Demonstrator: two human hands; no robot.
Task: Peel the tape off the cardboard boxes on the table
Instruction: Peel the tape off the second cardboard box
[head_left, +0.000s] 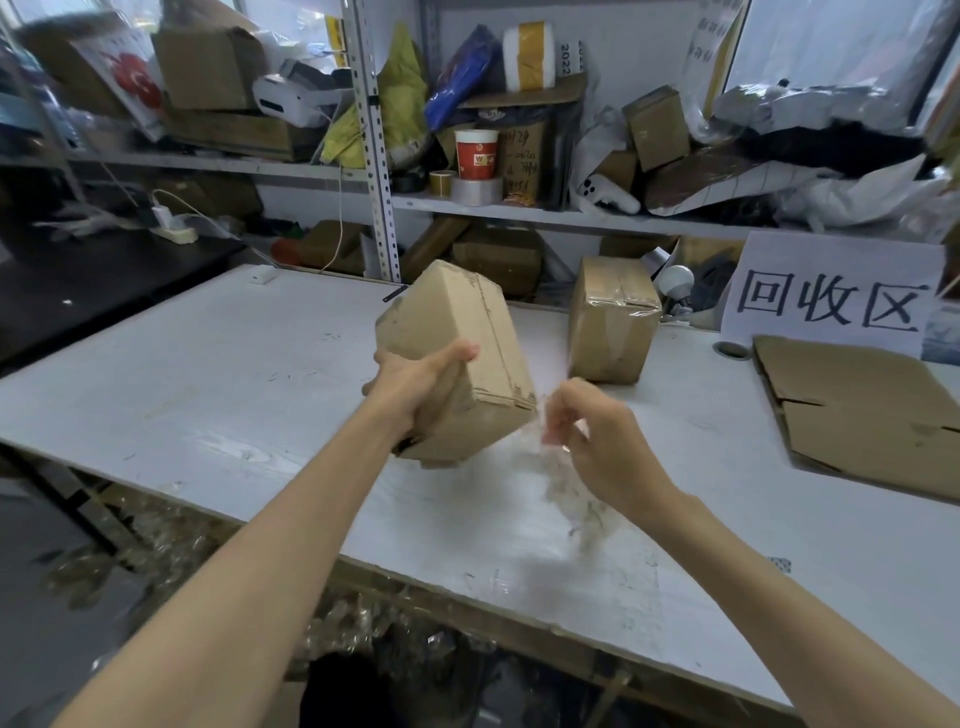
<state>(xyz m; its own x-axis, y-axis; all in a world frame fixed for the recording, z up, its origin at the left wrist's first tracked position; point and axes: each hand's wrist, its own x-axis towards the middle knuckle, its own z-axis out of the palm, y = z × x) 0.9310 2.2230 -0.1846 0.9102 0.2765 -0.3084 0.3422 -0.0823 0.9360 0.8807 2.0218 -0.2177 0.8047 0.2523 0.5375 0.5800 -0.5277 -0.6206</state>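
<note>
Box (457, 322) in left fingers (458, 354); right fingers (558, 415) pinch tape (563, 499).

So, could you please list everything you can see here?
table: one, white, across the foreground
held box: one, brown, above the table centre
taped box: one, brown, standing on the table behind it
flattened cardboard: one, brown, table's right end
sign: one, white with black characters, behind the cardboard
paper cup: one, red and white, shelf behind
clear tape: one strip, transparent, blurred below the right hand
hands: two; left hand grips the held box, right hand pinches the clear tape
</note>
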